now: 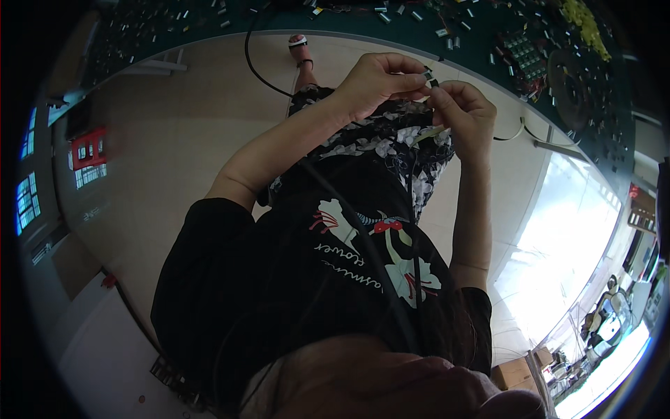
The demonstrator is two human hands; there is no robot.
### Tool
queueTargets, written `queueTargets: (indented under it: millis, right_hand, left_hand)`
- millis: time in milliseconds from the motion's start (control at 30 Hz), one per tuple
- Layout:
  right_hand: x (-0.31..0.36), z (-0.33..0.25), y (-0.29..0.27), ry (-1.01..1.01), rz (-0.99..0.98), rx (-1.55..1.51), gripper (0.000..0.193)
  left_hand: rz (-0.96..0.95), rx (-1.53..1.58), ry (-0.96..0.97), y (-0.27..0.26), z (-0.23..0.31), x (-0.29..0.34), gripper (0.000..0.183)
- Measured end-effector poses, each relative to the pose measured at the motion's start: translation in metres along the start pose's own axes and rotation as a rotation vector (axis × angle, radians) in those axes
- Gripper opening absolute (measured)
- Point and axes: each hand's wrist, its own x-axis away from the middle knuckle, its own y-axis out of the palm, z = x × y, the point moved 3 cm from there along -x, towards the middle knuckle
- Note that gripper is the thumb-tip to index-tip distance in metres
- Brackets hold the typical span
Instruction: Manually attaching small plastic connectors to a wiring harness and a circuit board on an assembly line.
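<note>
Close together at the near edge of the green work table [481, 52], my two hands work on a small dark green and silvery piece [429, 75]. My left hand [380, 84] pinches it between thumb and fingertips from the left. The fingertips of my right hand [466, 115] are closed at its lower right end, where a dark bit shows. The piece may be one part or two parts touching; its exact kind is too small to make out. Parts of it are covered by my fingers.
Many small silvery cylinders [417, 15] lie scattered over the table. At its right are a group of green circuit boards [523, 57], a yellow heap [585, 28] and a round dark disc [567, 89]. A black cable [249, 59] hangs off the edge. A red stool [88, 148] stands far left.
</note>
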Motion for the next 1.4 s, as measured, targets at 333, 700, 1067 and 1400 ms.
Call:
queueTargets:
  millis: [333,700,1067,1400]
  right_hand:
    - [-0.004,0.002,0.006,0.032,0.027,0.061,0.015]
    - [-0.005,0.004,0.007,0.014,0.055,0.091,0.014]
    - [-0.002,0.0,0.011,0.015,0.06,0.069,0.012]
    - [-0.002,0.001,0.012,0.026,0.086,0.09,0.013]
  left_hand:
    - [0.032,-0.075,0.063,0.001,0.001,0.001,0.024]
    - [0.048,-0.134,0.154,0.002,-0.002,0.004,0.023]
    - [0.046,-0.118,0.208,0.004,-0.005,0.007,0.022]
    - [0.069,-0.159,0.289,0.004,-0.006,0.007,0.02]
